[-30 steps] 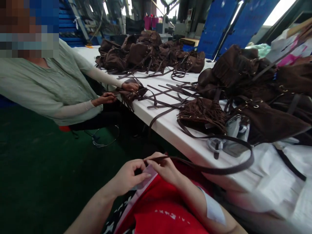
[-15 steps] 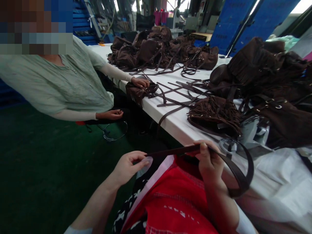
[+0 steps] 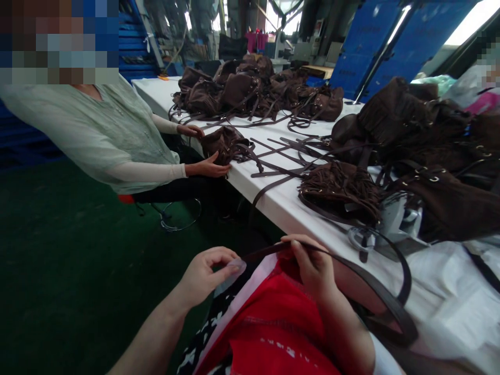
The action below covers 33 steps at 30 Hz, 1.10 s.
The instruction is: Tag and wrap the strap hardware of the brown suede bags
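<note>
A long dark brown strap point(image 3: 262, 252) stretches between my hands above my lap. My left hand point(image 3: 209, 276) pinches its end, with a small translucent piece point(image 3: 230, 273) like plastic film at the fingertips. Further along, my right hand point(image 3: 314, 268) grips the strap between thumb and fingers. Past my right hand the strap bends in a wide loop toward the table edge and back. A fringed brown bag point(image 3: 339, 190) lies on the white table point(image 3: 279, 208) just beyond, with several loose strap ends beside it.
Across the table corner a co-worker point(image 3: 128, 130) has both hands on another brown bag point(image 3: 222, 143). Piles of brown bags stand at the back point(image 3: 242, 91) and on the right point(image 3: 406, 120). White sheeting point(image 3: 445, 291) and clear plastic lie at the right.
My right hand has slid left along the strap, nearer my left hand, and the loop hangs lower. The co-worker's second hand has come up to the bag.
</note>
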Tool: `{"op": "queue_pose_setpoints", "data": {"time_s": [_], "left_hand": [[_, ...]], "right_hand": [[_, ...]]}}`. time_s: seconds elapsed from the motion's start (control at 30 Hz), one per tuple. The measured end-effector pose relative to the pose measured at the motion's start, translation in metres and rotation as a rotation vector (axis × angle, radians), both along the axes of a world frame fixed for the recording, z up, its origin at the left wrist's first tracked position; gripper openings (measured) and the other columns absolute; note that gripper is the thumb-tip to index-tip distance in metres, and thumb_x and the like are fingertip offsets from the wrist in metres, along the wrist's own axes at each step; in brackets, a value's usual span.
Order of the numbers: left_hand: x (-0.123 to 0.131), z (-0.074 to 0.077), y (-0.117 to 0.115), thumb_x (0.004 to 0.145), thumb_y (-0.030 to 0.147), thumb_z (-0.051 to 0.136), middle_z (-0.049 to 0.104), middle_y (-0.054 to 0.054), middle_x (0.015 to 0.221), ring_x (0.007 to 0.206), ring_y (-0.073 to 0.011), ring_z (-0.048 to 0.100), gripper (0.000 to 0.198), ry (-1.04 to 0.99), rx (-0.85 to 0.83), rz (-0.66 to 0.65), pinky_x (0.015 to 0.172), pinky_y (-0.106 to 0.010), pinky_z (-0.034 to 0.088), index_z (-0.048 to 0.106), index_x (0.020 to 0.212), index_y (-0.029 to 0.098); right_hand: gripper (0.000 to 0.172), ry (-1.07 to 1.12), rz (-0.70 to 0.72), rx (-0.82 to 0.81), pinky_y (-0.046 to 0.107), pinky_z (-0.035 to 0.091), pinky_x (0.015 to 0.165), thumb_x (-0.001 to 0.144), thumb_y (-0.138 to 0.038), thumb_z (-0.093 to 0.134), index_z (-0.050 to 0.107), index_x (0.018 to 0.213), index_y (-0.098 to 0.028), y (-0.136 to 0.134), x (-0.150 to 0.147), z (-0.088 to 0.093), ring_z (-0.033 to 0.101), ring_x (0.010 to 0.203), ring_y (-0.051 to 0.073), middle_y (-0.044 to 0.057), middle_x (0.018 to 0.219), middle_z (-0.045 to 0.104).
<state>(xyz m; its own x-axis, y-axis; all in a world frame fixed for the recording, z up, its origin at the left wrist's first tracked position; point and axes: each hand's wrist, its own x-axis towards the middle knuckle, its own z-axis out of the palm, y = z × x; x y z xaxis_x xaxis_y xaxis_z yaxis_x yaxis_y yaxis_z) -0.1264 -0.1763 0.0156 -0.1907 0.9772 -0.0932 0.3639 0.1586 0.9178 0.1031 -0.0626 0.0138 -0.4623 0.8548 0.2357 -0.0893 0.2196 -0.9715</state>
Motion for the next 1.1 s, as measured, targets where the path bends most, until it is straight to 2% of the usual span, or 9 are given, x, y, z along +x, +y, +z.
{"op": "queue_pose_setpoints", "data": {"time_s": [0.1, 0.27, 0.6, 0.7, 0.83, 0.9, 0.97, 1.03, 1.1], "left_hand": [[-0.008, -0.002, -0.002, 0.082, 0.035, 0.068, 0.073, -0.006, 0.090, 0.082, -0.0185, 0.067, 0.019, 0.062, -0.016, 0.007, 0.078, -0.029, 0.052, 0.075, 0.075, 0.019], [-0.010, -0.004, -0.004, 0.083, 0.037, 0.067, 0.072, -0.005, 0.090, 0.081, -0.0179, 0.067, 0.021, 0.063, -0.032, 0.008, 0.076, -0.028, 0.052, 0.075, 0.077, 0.019], [-0.006, -0.004, -0.004, 0.083, 0.031, 0.068, 0.072, -0.005, 0.092, 0.082, -0.0178, 0.067, 0.015, 0.034, -0.024, -0.075, 0.075, -0.026, 0.052, 0.076, 0.079, 0.019], [0.000, -0.007, -0.001, 0.084, 0.031, 0.066, 0.072, -0.006, 0.096, 0.083, -0.0182, 0.067, 0.017, -0.058, -0.034, -0.085, 0.075, -0.026, 0.052, 0.077, 0.087, 0.019], [0.013, -0.010, 0.004, 0.089, 0.040, 0.059, 0.071, -0.006, 0.091, 0.079, -0.0167, 0.064, 0.028, -0.089, -0.048, -0.106, 0.071, -0.024, 0.050, 0.076, 0.085, 0.018], [0.013, -0.013, 0.003, 0.089, 0.044, 0.058, 0.069, -0.005, 0.082, 0.073, -0.0155, 0.062, 0.032, -0.088, -0.097, -0.103, 0.065, -0.023, 0.048, 0.073, 0.082, 0.017], [0.006, -0.017, -0.001, 0.087, 0.049, 0.058, 0.066, -0.003, 0.072, 0.064, -0.0139, 0.058, 0.036, -0.114, -0.185, -0.079, 0.057, -0.022, 0.044, 0.070, 0.079, 0.016], [-0.003, -0.021, -0.006, 0.085, 0.053, 0.058, 0.064, -0.001, 0.064, 0.057, -0.0130, 0.055, 0.039, -0.151, -0.285, -0.066, 0.052, -0.022, 0.041, 0.068, 0.078, 0.016], [-0.007, -0.024, -0.008, 0.086, 0.056, 0.056, 0.064, 0.000, 0.062, 0.056, -0.0134, 0.056, 0.042, -0.176, -0.348, -0.070, 0.053, -0.022, 0.041, 0.068, 0.081, 0.016]], "right_hand": [[0.022, 0.052, -0.078, 0.066, 0.023, 0.059, 0.061, 0.097, -0.034, 0.054, 0.071, 0.103, -0.021, 0.004, 0.009, 0.007, 0.072, 0.067, 0.014, 0.005, 0.085, 0.075], [0.022, 0.049, -0.077, 0.112, 0.025, 0.060, 0.061, 0.097, -0.034, 0.054, 0.070, 0.103, -0.021, 0.002, 0.009, 0.009, 0.073, 0.068, 0.016, 0.006, 0.086, 0.075], [0.024, -0.177, 0.091, 0.172, 0.026, 0.057, 0.067, 0.098, -0.033, 0.052, 0.071, 0.107, -0.022, -0.006, -0.003, 0.005, 0.072, 0.075, 0.016, 0.006, 0.090, 0.075], [0.024, -0.218, 0.136, 0.122, 0.026, 0.056, 0.068, 0.096, -0.035, 0.055, 0.073, 0.104, -0.022, -0.015, -0.015, 0.001, 0.070, 0.076, 0.016, 0.006, 0.091, 0.074], [0.029, -0.277, 0.283, 0.020, 0.027, 0.055, 0.072, 0.096, -0.041, 0.053, 0.075, 0.101, -0.023, -0.021, -0.029, -0.007, 0.068, 0.078, 0.016, 0.005, 0.090, 0.073], [0.031, -0.245, 0.222, -0.015, 0.028, 0.055, 0.073, 0.096, -0.042, 0.051, 0.073, 0.109, -0.024, -0.016, -0.024, -0.006, 0.068, 0.081, 0.016, 0.005, 0.094, 0.073], [0.031, -0.173, 0.086, 0.010, 0.029, 0.055, 0.074, 0.095, -0.042, 0.054, 0.070, 0.113, -0.024, -0.004, -0.011, -0.001, 0.067, 0.083, 0.017, 0.006, 0.097, 0.071], [0.027, -0.119, -0.036, 0.073, 0.027, 0.053, 0.070, 0.092, -0.042, 0.058, 0.074, 0.104, -0.024, 0.008, 0.001, 0.004, 0.065, 0.077, 0.016, 0.004, 0.089, 0.071], [0.026, -0.097, -0.111, 0.056, 0.025, 0.051, 0.063, 0.090, -0.043, 0.060, 0.076, 0.088, -0.022, 0.014, 0.005, 0.003, 0.061, 0.066, 0.014, 0.003, 0.078, 0.069]]}}
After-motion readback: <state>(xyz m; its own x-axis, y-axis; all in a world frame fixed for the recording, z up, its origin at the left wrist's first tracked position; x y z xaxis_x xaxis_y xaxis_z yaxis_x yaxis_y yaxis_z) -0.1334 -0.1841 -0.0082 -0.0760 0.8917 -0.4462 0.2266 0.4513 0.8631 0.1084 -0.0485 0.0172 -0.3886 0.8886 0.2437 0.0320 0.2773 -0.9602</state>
